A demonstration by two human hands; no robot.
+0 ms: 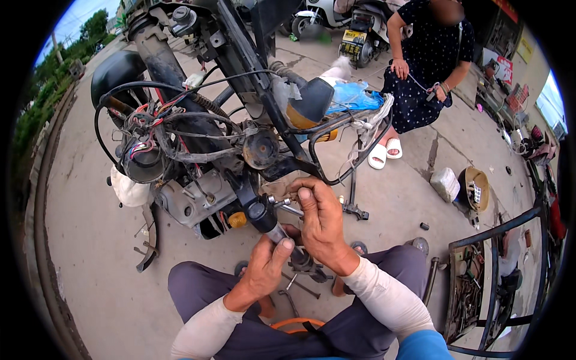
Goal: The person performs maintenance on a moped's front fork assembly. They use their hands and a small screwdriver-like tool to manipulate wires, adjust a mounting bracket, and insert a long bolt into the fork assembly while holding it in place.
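My left hand [264, 269] is closed around the silver tube of a front fork leg [277, 233], below its black upper clamp [259, 211]. My right hand [318, 225] has thumb and fingers pinched on a small metal piece [295, 198] beside the bolts on that clamp; its exact shape is partly hidden by the fingers. Above both hands stands a stripped vehicle frame [240, 90] with tangled wires [156, 123], a round horn [260, 147] and an orange reflector [236, 219]. Loose tools [303, 285] lie on the ground between my feet.
Another person [423, 72] in white slippers stands at upper right, holding a cord. A foam block [444, 185], a helmet-like bowl [474, 189], a tool tray [465, 288] and a black metal frame [492, 234] are at right. Parked scooters [366, 36] stand behind. A curved part [150, 246] lies left.
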